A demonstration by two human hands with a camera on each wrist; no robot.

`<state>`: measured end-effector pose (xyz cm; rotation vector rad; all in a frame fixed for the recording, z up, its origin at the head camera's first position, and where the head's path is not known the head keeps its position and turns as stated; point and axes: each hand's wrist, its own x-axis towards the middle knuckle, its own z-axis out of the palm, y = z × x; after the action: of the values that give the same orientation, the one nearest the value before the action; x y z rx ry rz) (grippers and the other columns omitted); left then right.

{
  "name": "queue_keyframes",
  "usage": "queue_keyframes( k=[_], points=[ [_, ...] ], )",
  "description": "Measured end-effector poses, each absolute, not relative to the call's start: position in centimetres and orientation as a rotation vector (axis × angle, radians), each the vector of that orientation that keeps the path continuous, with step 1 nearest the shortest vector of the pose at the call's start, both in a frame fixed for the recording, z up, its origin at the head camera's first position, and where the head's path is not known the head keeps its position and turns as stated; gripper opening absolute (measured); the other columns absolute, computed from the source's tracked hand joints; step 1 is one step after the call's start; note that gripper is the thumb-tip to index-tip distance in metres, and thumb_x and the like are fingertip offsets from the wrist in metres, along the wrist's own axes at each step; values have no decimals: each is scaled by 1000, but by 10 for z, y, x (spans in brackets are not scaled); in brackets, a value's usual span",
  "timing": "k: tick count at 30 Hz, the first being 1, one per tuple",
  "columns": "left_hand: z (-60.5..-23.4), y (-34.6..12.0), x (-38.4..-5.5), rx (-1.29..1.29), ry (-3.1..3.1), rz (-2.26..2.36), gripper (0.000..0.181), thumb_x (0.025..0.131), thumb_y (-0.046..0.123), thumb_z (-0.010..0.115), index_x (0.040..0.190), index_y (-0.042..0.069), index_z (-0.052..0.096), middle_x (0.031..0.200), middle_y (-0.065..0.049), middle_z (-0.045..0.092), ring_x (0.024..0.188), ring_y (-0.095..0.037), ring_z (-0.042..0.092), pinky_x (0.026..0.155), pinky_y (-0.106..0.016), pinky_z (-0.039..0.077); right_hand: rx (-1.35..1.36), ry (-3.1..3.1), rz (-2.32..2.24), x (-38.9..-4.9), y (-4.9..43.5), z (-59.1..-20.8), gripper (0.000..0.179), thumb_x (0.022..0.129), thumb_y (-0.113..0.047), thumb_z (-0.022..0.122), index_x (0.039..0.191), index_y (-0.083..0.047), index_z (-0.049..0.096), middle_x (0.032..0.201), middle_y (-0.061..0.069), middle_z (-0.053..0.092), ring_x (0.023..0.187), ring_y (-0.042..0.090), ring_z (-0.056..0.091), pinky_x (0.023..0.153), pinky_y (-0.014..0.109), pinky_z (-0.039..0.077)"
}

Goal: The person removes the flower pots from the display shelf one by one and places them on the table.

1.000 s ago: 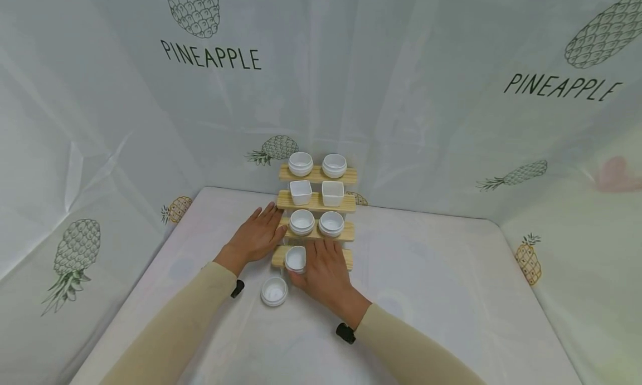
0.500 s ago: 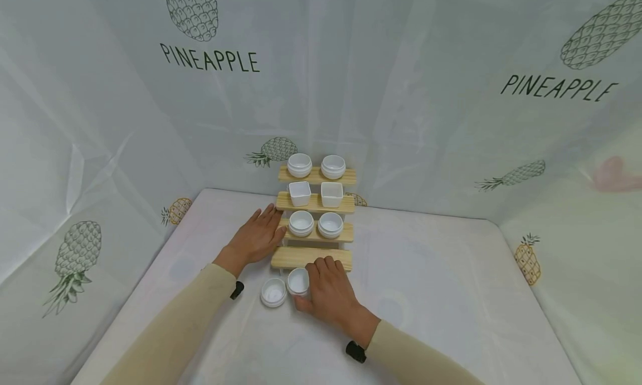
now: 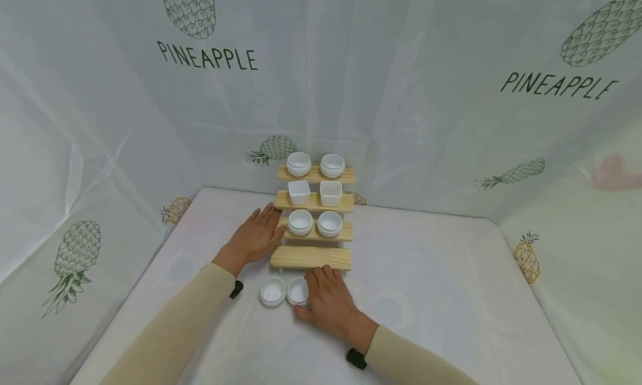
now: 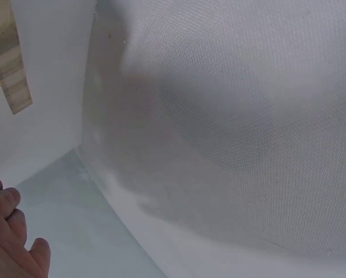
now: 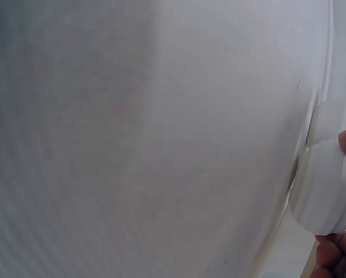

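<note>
My right hand (image 3: 331,300) grips a small white round bowl (image 3: 298,292) by its right side, down at the table in front of a tiered stand with wooden shelves (image 3: 311,258). In the right wrist view the thumb lies on one side of this bowl (image 5: 323,188) and the fingers on the other. A matching round bowl (image 3: 272,292) stands close on its left. My left hand (image 3: 254,235) lies against the stand's left side, fingers straight and pointing away from me. In the left wrist view, its curved fingertips (image 4: 5,200) show at the lower left.
The lowest shelf carries no bowl. Above it, round bowls (image 3: 300,222) (image 3: 329,223), square bowls (image 3: 299,192) and more round bowls (image 3: 332,165) stand in pairs. Behind the stand hangs a pineapple-print cloth (image 3: 401,123); white cloth covers the table (image 3: 426,296).
My right hand has brought the round bowl from the lowest shelf toward me and down to the table, beside the other bowl. My left hand has stayed at the stand.
</note>
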<state>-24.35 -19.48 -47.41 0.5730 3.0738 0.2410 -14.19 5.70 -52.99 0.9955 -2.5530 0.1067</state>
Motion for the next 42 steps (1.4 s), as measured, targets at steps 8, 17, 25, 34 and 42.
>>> queue_keyframes(
  k=[8,17,25,34,42],
  points=[
    [-474,-195,-244,572,3077,240,71,115,48,22,166,-1,25,174,-17,25,164,-32,18,134,-51,16,988,-2615,106,-141,58,-531,55,87,-64,72,101,-12,62,97,0,57,89,20,48,80,33,43],
    [-473,-195,-244,583,3083,243,71,115,47,24,166,-2,27,173,-18,27,163,-33,19,134,-52,17,1001,-2639,103,-141,58,-531,56,89,-66,70,102,-12,63,96,0,56,90,20,46,82,34,43],
    [-472,-195,-244,590,3078,270,70,115,47,25,165,-2,27,173,-19,27,163,-33,19,134,-52,17,994,-2619,100,-141,58,-532,56,89,-67,69,101,-13,62,95,0,56,88,19,47,80,34,43],
    [-470,-194,-243,583,3065,268,70,115,46,24,166,-2,25,173,-19,26,163,-33,18,134,-52,16,991,-2614,103,-140,58,-532,56,88,-67,70,100,-12,63,95,0,57,88,20,47,81,34,43],
    [-469,-194,-242,590,3071,267,70,116,46,25,165,-3,27,172,-19,28,163,-34,20,134,-53,17,989,-2598,108,-140,58,-531,56,88,-66,71,100,-12,63,94,0,57,88,20,47,80,34,43]
  ],
)
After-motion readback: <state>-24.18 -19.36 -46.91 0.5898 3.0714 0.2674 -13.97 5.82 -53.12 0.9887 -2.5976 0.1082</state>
